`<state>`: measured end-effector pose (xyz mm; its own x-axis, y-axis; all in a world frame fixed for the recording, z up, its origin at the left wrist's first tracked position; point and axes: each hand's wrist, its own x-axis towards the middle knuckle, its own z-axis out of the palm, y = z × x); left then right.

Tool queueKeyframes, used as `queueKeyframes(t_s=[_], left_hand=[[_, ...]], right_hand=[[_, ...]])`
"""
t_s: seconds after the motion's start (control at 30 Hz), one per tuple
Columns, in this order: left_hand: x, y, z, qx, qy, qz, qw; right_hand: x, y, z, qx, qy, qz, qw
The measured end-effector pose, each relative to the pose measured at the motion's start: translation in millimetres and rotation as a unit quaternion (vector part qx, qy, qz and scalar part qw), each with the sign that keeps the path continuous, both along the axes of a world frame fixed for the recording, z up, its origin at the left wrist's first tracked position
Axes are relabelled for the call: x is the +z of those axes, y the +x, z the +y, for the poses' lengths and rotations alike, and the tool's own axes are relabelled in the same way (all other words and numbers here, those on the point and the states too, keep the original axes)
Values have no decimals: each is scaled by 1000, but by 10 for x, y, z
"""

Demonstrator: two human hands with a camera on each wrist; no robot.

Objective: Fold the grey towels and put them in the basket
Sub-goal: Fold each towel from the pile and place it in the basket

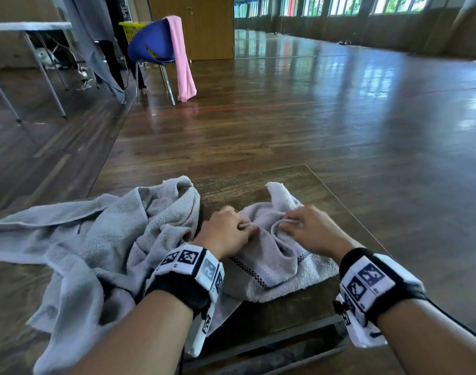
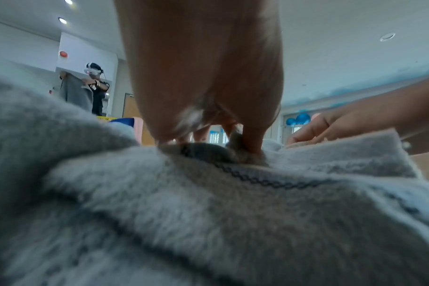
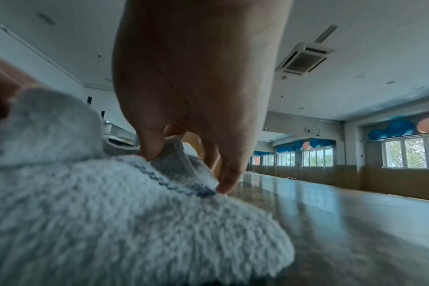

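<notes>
Hands, left hand (image 1: pixel 226 230) and right hand (image 1: pixel 311 230), pinch the small grey towel (image 1: pixel 274 263).

A small towel (image 1: pixel 274 255) is lying bunched on the table (image 1: pixel 307 185), with a big towel (image 1: pixel 96 239) sprawling just left of it. Both hands are sitting on the small towel, left hand (image 1: pixel 226 234) beside right hand (image 1: pixel 310 231). A chair (image 1: pixel 153 47) is standing far behind, a basket (image 1: pixel 131 29) behind it.

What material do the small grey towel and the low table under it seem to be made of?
The small grey towel looks like cotton terry: a fuzzy looped pile shows in the right wrist view, with a flat woven checked band. The low table looks like dark wood or wood laminate, with visible grain and a dull sheen; which one, I cannot tell.
</notes>
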<state>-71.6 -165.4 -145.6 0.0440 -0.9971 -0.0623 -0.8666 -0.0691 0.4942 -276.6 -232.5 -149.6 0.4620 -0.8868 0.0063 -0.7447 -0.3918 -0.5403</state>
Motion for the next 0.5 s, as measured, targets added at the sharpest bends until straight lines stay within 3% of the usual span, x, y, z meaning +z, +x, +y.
queueKeyframes(t_s=[0.07,0.13,0.2,0.27,0.33,0.5], left_hand=[[-22,-11,1,-7,14,-8,1000],[27,-40,-18,-2,-9,4,1000],[118,-80,-46,6,-52,66,996],[254,-121,-88,13,-93,163,982],[420,-113,-178,28,-122,268,955],[780,92,-528,90,-273,359,888]], right_hand=[[-47,16,-21,2,-7,29,1000],[-14,53,-60,-23,-16,-15,1000],[72,108,-137,-71,17,-154,985],[259,173,-228,-91,69,-301,947],[512,247,-295,-78,77,-377,920],[1188,655,-660,-37,-115,-285,951]])
